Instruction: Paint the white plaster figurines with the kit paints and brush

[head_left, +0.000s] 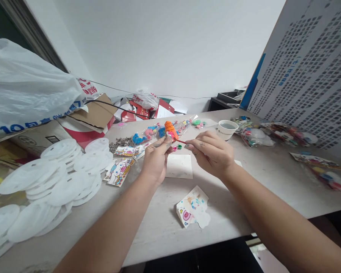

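Note:
My left hand (155, 161) is closed around a small orange figurine (169, 126) with a pink patch on its front, held upright over the table. My right hand (213, 153) pinches a thin reddish paintbrush (184, 141), its tip at or very near the figurine's lower side; whether it touches I cannot tell. Small pink and green paint pots (179, 146) show just beyond the hands. Below them lies a white card (180, 168). Closer to me is a paint-smudged paper cutout (193, 206).
A paper cup (226, 131) of greyish liquid stands behind my right hand. Stacked white discs (71, 185) and cartoon cards (121, 170) lie left. Bagged coloured pieces (257, 136) sit right, beside a large printed board (304, 76). A white plastic bag (31, 83) bulges at left.

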Tool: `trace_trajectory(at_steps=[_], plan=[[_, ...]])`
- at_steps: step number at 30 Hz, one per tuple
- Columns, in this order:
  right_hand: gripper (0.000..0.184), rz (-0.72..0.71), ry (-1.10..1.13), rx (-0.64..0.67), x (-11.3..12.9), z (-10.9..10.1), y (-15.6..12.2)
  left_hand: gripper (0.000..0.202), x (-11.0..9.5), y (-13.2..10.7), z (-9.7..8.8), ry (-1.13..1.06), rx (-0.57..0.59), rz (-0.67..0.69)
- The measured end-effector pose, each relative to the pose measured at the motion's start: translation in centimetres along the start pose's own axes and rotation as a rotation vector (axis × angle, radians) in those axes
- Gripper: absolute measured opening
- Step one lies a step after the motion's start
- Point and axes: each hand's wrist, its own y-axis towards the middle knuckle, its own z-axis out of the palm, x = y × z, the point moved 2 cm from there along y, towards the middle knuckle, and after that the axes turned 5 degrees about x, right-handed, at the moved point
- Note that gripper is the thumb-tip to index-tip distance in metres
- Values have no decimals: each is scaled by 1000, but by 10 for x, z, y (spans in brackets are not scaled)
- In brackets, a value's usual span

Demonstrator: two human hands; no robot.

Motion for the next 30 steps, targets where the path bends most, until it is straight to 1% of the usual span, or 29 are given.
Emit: trace_trajectory(at_steps=[6, 11, 16, 19, 21, 24, 27, 30], plan=[[20, -16, -13, -11, 1, -1, 1, 24, -1, 0, 0, -5, -15, 4], [16, 5, -17, -10, 3, 0, 0, 23, 0, 1, -2, 33, -8, 5], [18, -3, 2, 24, 5, 2, -1, 24, 1, 1, -2, 56, -8, 15], [16, 22, -38, -4, 4, 0, -1, 25, 2, 0, -1, 77, 1, 24], [14, 35, -40, 9, 3, 0, 0, 25, 3, 0, -1, 82, 2, 38], [13, 31, -17, 29, 2, 0, -1, 24, 5, 2, -3, 89, 5, 46], [12, 42, -36, 8, 1, 0, -2, 22, 6, 4, -7, 128, 23, 61], [11, 45, -21, 31, 0, 0, -3, 21, 7, 6, -10, 145, 31, 69]])
